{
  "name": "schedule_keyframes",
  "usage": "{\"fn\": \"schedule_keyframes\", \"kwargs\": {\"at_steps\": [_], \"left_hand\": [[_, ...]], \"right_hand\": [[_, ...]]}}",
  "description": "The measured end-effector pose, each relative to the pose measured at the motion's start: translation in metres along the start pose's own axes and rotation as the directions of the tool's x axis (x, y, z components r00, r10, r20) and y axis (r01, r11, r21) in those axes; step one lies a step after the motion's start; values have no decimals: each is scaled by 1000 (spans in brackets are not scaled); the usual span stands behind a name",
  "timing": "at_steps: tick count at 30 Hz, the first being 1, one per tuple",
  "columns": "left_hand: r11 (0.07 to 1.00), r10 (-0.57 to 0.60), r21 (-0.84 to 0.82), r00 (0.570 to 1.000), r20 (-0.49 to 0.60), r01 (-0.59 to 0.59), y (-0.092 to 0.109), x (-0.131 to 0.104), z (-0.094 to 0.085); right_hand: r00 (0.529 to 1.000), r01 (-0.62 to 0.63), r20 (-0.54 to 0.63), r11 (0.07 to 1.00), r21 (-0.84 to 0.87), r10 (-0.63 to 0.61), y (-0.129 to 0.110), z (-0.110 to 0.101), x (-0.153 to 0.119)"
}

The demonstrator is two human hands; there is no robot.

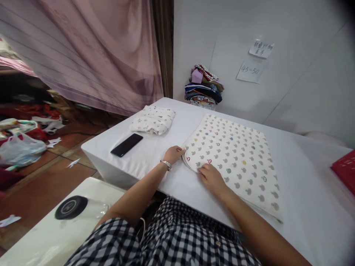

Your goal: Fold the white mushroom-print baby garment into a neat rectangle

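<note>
A cream cloth printed with small grey and coloured mouse-head shapes lies flat, folded into a rectangle, on the white table. My left hand, with a silver bracelet on the wrist, pinches the cloth's near left corner at its edge. Just to the right, my right hand rests palm down on the cloth's near edge with its fingers curled.
A smaller folded patterned cloth and a black phone lie at the table's left end. Stacked folded clothes sit against the wall. A red basket is at the right edge. Bags clutter the floor on the left.
</note>
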State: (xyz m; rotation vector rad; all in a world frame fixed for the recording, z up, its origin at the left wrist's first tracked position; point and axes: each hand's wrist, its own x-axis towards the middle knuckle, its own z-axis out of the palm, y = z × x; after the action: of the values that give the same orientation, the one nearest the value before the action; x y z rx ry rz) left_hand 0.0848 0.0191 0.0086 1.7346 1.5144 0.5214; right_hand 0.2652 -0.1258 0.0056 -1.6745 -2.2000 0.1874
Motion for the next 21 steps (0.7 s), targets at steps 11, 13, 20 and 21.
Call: {"fn": "schedule_keyframes", "kwargs": {"at_steps": [11,13,20,21], "left_hand": [[993,74,-84,985,-157,-88,-8,-11,8],[993,73,-77,985,-158,-86,-7,-12,8],[996,41,-74,988,-151,-53,-5,-11,4],[995,39,-83,987,-153,-52,-6,-11,4]], "right_hand": [[963,-264,-5,946,187,269,-32,25,69],[953,-293,-13,933,208,302,-32,27,74],[943,-274,-86,898,345,321,-26,32,79],[939,-262,-116,894,364,323,-27,33,79]]}}
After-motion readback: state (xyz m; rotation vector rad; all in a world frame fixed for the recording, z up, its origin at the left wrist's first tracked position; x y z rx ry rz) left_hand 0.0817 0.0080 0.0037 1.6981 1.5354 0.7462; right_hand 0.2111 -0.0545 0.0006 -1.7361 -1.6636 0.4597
